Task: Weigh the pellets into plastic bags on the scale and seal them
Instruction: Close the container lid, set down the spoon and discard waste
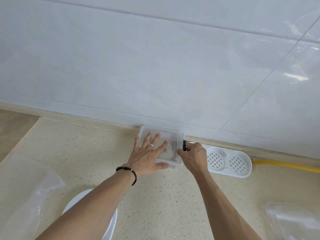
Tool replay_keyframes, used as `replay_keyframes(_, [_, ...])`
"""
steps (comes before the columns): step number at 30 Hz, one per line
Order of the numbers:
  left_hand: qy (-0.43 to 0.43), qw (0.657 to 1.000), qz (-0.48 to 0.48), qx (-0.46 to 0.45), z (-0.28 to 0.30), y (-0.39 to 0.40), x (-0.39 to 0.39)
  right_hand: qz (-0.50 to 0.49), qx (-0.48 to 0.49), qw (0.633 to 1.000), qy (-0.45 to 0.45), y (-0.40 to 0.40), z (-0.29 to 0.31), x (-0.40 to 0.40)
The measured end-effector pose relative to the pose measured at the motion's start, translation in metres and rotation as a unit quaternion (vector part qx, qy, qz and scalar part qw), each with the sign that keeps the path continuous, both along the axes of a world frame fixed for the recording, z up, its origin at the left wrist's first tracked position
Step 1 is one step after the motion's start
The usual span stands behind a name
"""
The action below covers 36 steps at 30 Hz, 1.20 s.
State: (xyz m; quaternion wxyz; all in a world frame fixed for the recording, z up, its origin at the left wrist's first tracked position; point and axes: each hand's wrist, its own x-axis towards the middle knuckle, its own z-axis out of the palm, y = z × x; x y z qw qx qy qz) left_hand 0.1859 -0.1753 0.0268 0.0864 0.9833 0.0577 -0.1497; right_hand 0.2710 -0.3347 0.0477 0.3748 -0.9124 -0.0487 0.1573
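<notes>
Clear lidded box [162, 135] sits at the back of the speckled counter [155, 196], against the tiled wall [155, 66]. White two-well strainer tray [228, 161] just beside it on the right; yellow hose [285, 166] beyond. Open counter toward the near edge.

Left hand [147, 156], fingers straight and spread, presses flat on the lid. Right hand [194, 155] pinches the black side latch [184, 145].

Dark contents show faintly through the lid; pellets cannot be confirmed. Plastic bags [34, 196] lie near left and near right; white scale [110, 220] lies under the left forearm.
</notes>
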Motion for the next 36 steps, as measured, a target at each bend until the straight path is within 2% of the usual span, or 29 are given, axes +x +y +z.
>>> replay_keyframes(6, [0.006,1.000,0.006,-0.022,0.006,0.000,0.002,0.043,0.023,0.998,0.026,-0.008,0.006,-0.002])
replay_keyframes(10, [-0.001,0.999,0.029,-0.043,0.018,-0.008,-0.002,0.053,0.012,0.999,0.000,-0.013,0.008,-0.014])
replay_keyframes(17, [-0.070,0.989,0.076,-0.102,0.034,-0.042,-0.074,0.026,0.029,0.999,0.027,-0.039,0.023,-0.062])
replay_keyframes(23, [-0.073,0.989,0.061,-0.114,0.022,-0.064,-0.146,-0.010,0.023,0.999,0.035,-0.060,0.026,-0.131])
replay_keyframes(29, [-0.040,0.993,-0.011,-0.113,-0.010,-0.084,-0.224,-0.084,-0.004,0.994,0.073,-0.088,0.001,-0.228])
replay_keyframes(36, [-0.039,0.990,-0.055,-0.126,-0.039,-0.096,-0.281,-0.113,-0.022,0.986,0.123,-0.105,-0.028,-0.309])
